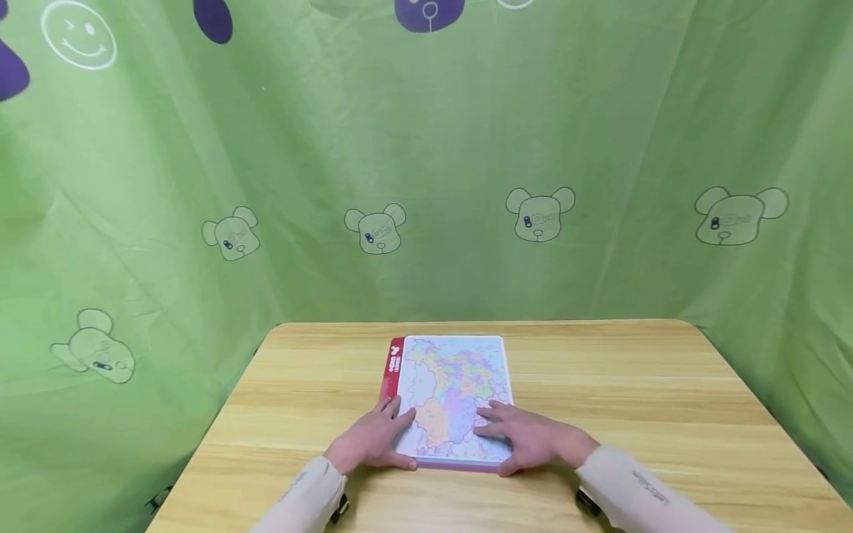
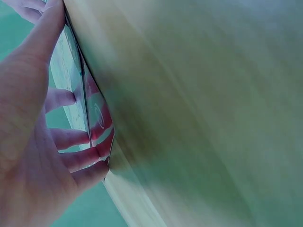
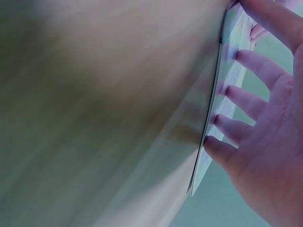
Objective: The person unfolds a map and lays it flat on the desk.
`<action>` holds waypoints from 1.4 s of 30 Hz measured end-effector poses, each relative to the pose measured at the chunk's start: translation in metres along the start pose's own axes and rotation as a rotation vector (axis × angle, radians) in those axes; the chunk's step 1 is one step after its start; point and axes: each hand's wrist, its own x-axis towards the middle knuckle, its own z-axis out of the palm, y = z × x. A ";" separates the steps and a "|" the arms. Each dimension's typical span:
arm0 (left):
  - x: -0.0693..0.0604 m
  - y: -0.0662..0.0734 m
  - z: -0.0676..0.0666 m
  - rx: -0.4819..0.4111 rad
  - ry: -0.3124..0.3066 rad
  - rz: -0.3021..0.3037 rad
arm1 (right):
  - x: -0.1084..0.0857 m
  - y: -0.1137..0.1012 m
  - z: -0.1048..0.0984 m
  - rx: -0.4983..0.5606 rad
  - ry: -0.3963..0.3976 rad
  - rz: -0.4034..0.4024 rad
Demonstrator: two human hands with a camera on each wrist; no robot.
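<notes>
A flat map board with coloured regions and a red strip along its left side lies on the wooden table. My left hand rests on its lower left part, fingers spread, thumb at the near edge. On the lower right part lies my right hand, its thumb at the near corner. In the left wrist view, fingertips of the left hand touch the board's surface and edge. The right wrist view shows the right hand with separated fingers touching the board.
The wooden table extends around the board on all sides. Behind it and at both sides hangs a green curtain printed with bear heads. Both forearms, in light sleeves, come in over the near edge, with dark straps at the wrists.
</notes>
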 end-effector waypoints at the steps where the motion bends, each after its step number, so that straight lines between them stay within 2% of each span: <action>1: -0.001 -0.001 0.000 0.000 0.001 -0.001 | 0.002 0.000 0.000 -0.001 0.001 -0.002; 15: -0.010 -0.017 0.001 0.001 0.008 -0.011 | 0.020 -0.006 0.003 -0.005 -0.027 0.011; 26: -0.015 -0.027 0.004 -0.044 0.040 0.014 | 0.023 -0.004 0.005 0.000 -0.025 0.027; 36: -0.024 -0.036 0.007 -0.017 0.082 0.053 | 0.022 -0.004 0.006 -0.009 -0.033 0.047; 42: -0.029 -0.040 0.010 0.007 0.096 0.062 | 0.023 -0.007 0.009 -0.053 -0.012 0.052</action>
